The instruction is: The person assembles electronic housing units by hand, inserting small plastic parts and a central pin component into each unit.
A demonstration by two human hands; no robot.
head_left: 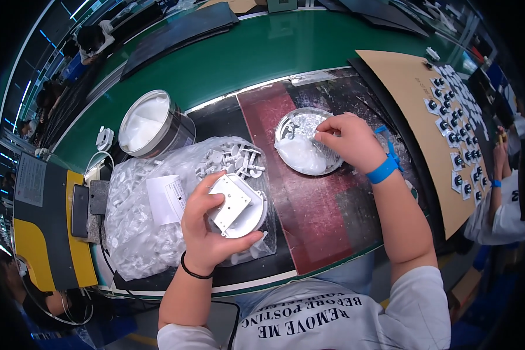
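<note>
My left hand point(203, 224) grips a round white plastic housing point(252, 219) by its rim, thumb on top; a squarish white plate with small holes sits tilted in its open side. Over the right edge of a round metal dish point(279, 129), my right hand point(351, 140) has thumb and forefinger pinched together. Whatever lies between those fingertips is too small to make out. Small shiny parts fill the back of the dish, and a soft white mass point(302, 156) covers its front left.
A clear plastic bag point(143, 233) of white plastic parts lies at left, several parts point(233, 157) spilling out. Behind it leans a metal tin point(169, 131) with white contents. A yellow and black machine point(46, 221) stands far left. Cardboard point(402, 87) with rows of small assemblies lies right.
</note>
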